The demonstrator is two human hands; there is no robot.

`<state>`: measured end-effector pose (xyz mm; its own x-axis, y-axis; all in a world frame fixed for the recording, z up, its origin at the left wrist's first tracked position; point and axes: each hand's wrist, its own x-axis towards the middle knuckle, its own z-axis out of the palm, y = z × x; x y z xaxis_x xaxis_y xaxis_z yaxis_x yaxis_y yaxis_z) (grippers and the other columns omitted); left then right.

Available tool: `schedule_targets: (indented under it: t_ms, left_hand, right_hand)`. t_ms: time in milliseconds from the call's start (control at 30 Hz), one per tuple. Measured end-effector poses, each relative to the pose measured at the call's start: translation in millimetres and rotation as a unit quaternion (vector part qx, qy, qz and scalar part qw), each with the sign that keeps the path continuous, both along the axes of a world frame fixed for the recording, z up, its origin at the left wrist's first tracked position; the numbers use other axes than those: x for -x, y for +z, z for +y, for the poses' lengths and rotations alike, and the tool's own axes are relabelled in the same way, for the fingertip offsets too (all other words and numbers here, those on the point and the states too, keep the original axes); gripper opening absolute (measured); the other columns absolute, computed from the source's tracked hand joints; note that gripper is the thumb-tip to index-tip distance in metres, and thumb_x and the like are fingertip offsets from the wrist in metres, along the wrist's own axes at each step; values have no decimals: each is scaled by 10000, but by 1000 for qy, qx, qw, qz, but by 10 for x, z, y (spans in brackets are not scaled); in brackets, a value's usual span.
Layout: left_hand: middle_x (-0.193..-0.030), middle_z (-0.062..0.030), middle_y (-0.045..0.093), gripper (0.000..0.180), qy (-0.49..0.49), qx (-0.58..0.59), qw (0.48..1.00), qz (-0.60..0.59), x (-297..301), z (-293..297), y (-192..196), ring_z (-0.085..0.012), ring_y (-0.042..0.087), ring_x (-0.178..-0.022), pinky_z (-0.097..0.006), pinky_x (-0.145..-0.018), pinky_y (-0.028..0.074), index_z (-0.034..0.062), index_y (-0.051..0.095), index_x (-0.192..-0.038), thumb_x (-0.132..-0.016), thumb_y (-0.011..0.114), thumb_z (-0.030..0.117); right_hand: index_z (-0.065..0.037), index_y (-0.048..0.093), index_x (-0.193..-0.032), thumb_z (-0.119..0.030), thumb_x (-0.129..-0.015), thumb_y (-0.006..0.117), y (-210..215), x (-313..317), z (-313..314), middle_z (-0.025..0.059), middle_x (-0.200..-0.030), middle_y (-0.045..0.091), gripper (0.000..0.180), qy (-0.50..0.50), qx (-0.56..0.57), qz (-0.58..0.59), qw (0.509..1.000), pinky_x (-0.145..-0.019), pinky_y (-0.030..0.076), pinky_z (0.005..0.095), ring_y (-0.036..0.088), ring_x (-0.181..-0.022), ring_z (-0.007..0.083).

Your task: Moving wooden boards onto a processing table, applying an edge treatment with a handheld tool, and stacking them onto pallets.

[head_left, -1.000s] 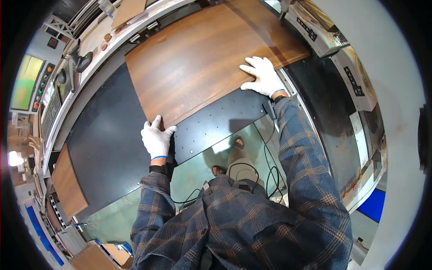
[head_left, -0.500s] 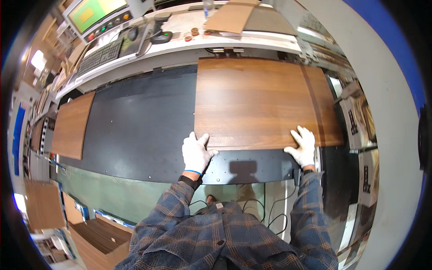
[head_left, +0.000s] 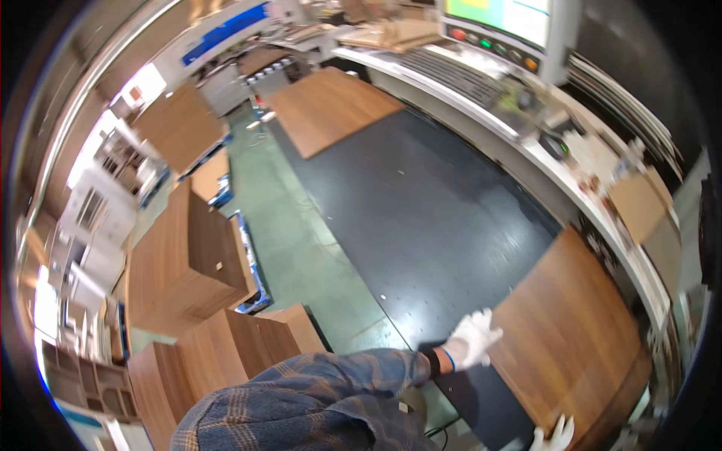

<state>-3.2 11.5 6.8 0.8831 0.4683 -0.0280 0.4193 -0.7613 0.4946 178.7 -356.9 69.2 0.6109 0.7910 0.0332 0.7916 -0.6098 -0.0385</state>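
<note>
A wood-grain panel [head_left: 568, 331] lies on the black table [head_left: 406, 195] at the lower right. At the panel's near left corner is my left hand [head_left: 474, 340], in a white glove, fingers apart and fingertips by the edge. Farther along that same edge my right hand [head_left: 553, 436], also gloved in white, has its fingers spread over the panel's rim. The lower frame edge cuts off part of that hand. Another wood-grain panel [head_left: 331, 109] rests at the table's far end, away from both hands.
A white shelf [head_left: 526, 143] with a keyboard [head_left: 455, 75] runs along the table's far side, below a control screen [head_left: 500, 22]. Stacks of brown panels [head_left: 177, 263] stand on the left, across the green floor [head_left: 282, 218]. Cardboard [head_left: 639, 203] lies on the shelf.
My view has swung to the left, bringing the panel stacks and the table's far end into sight. Both hands remain at the near panel's edge, now lower right in view.
</note>
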Motion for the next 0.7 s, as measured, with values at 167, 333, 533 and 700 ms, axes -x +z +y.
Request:
schedule_targets:
  t_ms: [167,333,533,700]
  left_hand:
    - [-1428,-330,482,701,-46,2,999,15,153,59,101,-433,546,-1231,-471,-1007,503,94,629,-1337,-728,878,337]
    - [-1103,-173,715,503,-99,227,969,-23,1054,744,-14,-376,671,-1071,-476,-922,548,44,661,-1230,-826,729,336]
    - [-1079,-159,764,435,99,305,946,-38,2938,1816,239,-305,723,-1009,-390,-892,563,39,725,-1180,-918,706,386]
    - [-1173,-188,757,512,311,326,889,-82,4346,2691,36,-310,719,-1097,-372,-985,541,6,715,-1248,-931,708,407]
  right_hand:
    - [6,623,-1408,-555,-970,670,-317,71,-176,308,-1487,520,714,-32,-94,-41,994,-1154,395,574,507,-1344,486]
    - [2,679,-1331,-445,-955,724,-454,243,51,260,-1403,617,586,-187,-75,41,979,-1135,442,479,577,-1304,405]
    - [44,715,-1185,-170,-963,706,169,985,2178,224,-1169,741,309,-10,-92,379,921,-997,533,396,705,-1090,297]
    - [53,717,-1196,-220,-1010,674,543,2148,4476,185,-1178,749,333,282,-54,297,911,-994,541,374,708,-1068,324]
